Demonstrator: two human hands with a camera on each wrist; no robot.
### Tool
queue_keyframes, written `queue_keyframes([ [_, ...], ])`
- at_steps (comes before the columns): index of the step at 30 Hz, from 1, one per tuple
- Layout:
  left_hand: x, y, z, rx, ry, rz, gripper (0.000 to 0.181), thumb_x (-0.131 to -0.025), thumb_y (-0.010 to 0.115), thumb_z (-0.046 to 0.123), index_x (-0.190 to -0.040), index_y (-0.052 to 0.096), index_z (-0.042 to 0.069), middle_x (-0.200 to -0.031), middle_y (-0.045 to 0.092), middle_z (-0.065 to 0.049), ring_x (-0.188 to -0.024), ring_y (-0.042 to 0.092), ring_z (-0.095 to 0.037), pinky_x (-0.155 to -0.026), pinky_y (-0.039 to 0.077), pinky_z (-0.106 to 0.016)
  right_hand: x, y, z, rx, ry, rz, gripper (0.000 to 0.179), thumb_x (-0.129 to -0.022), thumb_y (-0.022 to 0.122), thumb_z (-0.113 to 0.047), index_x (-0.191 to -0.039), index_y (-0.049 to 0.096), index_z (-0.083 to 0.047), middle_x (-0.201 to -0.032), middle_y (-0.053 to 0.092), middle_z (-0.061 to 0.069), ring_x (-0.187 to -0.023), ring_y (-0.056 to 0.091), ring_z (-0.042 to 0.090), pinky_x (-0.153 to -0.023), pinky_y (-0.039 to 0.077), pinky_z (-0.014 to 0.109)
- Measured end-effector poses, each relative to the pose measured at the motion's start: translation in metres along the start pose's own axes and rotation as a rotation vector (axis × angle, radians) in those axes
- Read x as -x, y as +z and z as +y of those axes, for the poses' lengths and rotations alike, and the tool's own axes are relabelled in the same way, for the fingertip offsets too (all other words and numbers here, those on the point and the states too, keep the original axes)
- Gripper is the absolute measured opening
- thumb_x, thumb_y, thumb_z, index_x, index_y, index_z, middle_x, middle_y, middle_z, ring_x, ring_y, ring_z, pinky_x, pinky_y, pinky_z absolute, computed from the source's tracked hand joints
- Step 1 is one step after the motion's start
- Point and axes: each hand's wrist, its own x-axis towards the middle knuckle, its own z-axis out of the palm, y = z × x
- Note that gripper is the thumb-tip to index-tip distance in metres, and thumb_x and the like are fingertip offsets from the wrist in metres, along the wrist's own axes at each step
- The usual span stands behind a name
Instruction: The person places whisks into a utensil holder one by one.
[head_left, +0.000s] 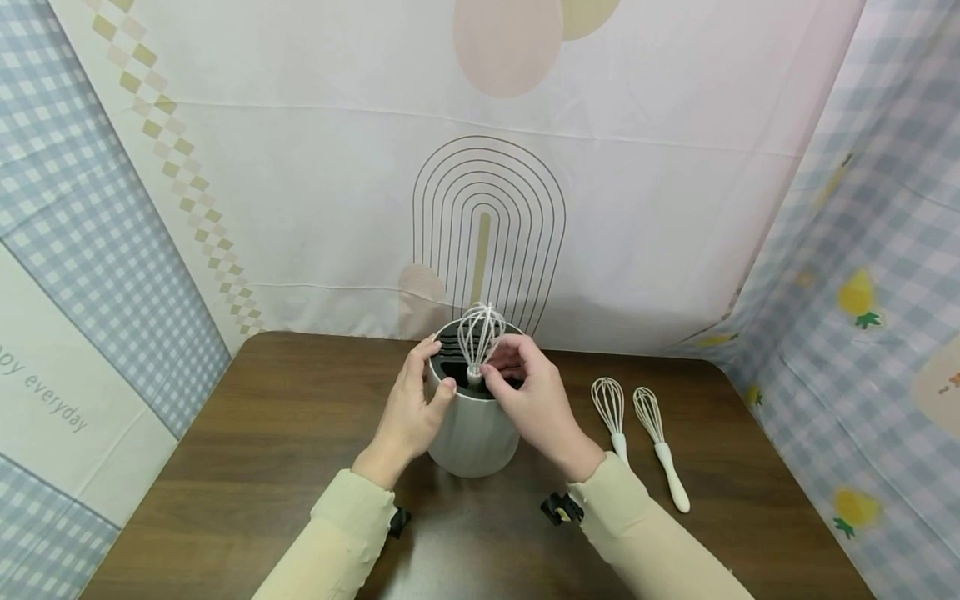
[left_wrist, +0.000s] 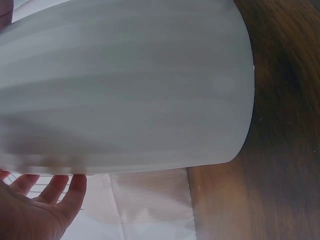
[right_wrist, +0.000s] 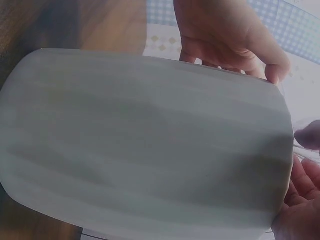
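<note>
- On the worktop [head_left: 300,433], a pale grey holder [head_left: 472,442] stands upright under a dark slotted top.
- Both hands are part-curled: the left hand [head_left: 411,412] grips the holder's rim, the right hand [head_left: 536,396] pinches an upright whisk [head_left: 480,337] near its neck.
- That whisk is in the opening, apparently not yet released; two other whisks [head_left: 670,475] lie outside, to the right.
- Lettering [head_left: 47,392] on the left cloth [head_left: 67,475] reads "ppy everyday", its start cut off; no brand is legible.
</note>
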Motion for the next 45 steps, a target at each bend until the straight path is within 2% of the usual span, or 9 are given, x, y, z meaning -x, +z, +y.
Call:
queue_keyframes([
  [6, 0.000, 0.000, 0.001, -0.008, -0.014, 0.001, 0.055, -0.091, 0.049, 0.038, -0.139, 0.040, 0.011, -0.149, 0.039, -0.007, -0.131, 0.042, -0.026, -0.101, 0.039, -0.047, 0.000, -0.001, -0.001, -0.010, 0.005, -0.002, 0.029, -0.085, 0.066, 0.005, -0.112, 0.056, 0.008, -0.102, 0.064, 0.023, -0.089, 0.063, 0.029, -0.078, 0.052, 0.047],
  [14, 0.000, 0.001, 0.001, -0.014, -0.007, 0.009, 0.055, -0.091, 0.050, 0.037, -0.137, 0.040, 0.011, -0.150, 0.039, -0.006, -0.133, 0.040, -0.025, -0.103, 0.037, -0.046, 0.001, -0.006, -0.001, -0.002, -0.016, 0.017, 0.028, -0.084, 0.067, 0.006, -0.111, 0.057, 0.003, -0.102, 0.064, 0.022, -0.088, 0.064, 0.029, -0.076, 0.053, 0.042],
  [21, 0.000, 0.001, 0.000, -0.019, -0.006, 0.009, 0.055, -0.091, 0.049, 0.039, -0.137, 0.040, 0.011, -0.150, 0.038, -0.006, -0.134, 0.039, -0.026, -0.104, 0.036, -0.047, 0.005, -0.024, 0.003, 0.022, -0.026, 0.047, 0.028, -0.085, 0.068, 0.003, -0.111, 0.057, 0.003, -0.102, 0.064, 0.014, -0.088, 0.064, 0.025, -0.074, 0.053, 0.038],
  [26, 0.001, 0.001, -0.001, -0.016, -0.006, 0.012, 0.056, -0.091, 0.048, 0.040, -0.137, 0.040, 0.011, -0.150, 0.038, -0.005, -0.134, 0.038, -0.025, -0.104, 0.036, -0.047, 0.009, -0.039, 0.013, 0.060, -0.023, 0.079, 0.028, -0.084, 0.069, 0.002, -0.110, 0.057, 0.004, -0.101, 0.064, 0.018, -0.087, 0.063, 0.025, -0.076, 0.054, 0.035],
  [29, 0.001, 0.001, -0.001, -0.012, 0.002, 0.014, 0.056, -0.091, 0.048, 0.040, -0.137, 0.040, 0.010, -0.150, 0.038, -0.005, -0.134, 0.038, -0.025, -0.104, 0.036, -0.047, 0.014, -0.047, 0.020, 0.089, -0.008, 0.087, 0.030, -0.084, 0.070, 0.001, -0.111, 0.057, 0.004, -0.101, 0.064, 0.018, -0.087, 0.063, 0.027, -0.076, 0.054, 0.039],
  [34, 0.001, 0.001, -0.002, -0.011, 0.010, 0.015, 0.057, -0.090, 0.048, 0.040, -0.138, 0.039, 0.010, -0.151, 0.037, -0.006, -0.134, 0.038, -0.026, -0.103, 0.037, -0.047, 0.028, -0.059, 0.040, 0.109, 0.088, 0.105, 0.036, -0.083, 0.073, -0.004, -0.115, 0.057, 0.000, -0.104, 0.063, 0.010, -0.091, 0.062, 0.027, -0.078, 0.053, 0.039],
  [41, 0.002, 0.001, -0.001, -0.012, 0.007, 0.015, 0.056, -0.090, 0.049, 0.038, -0.137, 0.039, 0.010, -0.151, 0.037, -0.006, -0.134, 0.038, -0.027, -0.103, 0.036, -0.048, 0.059, -0.085, 0.108, 0.179, 0.255, 0.135, 0.045, -0.084, 0.075, -0.028, -0.122, 0.056, -0.011, -0.108, 0.062, 0.005, -0.095, 0.060, 0.019, -0.077, 0.050, 0.023],
  [45, 0.002, 0.001, -0.001, -0.018, 0.002, 0.012, 0.055, -0.089, 0.049, 0.036, -0.137, 0.039, 0.010, -0.150, 0.038, -0.007, -0.134, 0.038, -0.027, -0.104, 0.036, -0.047, 0.080, -0.101, 0.133, 0.230, 0.382, 0.156, 0.050, -0.084, 0.073, -0.038, -0.123, 0.055, -0.012, -0.110, 0.062, 0.009, -0.096, 0.059, 0.018, -0.077, 0.048, 0.018],
])
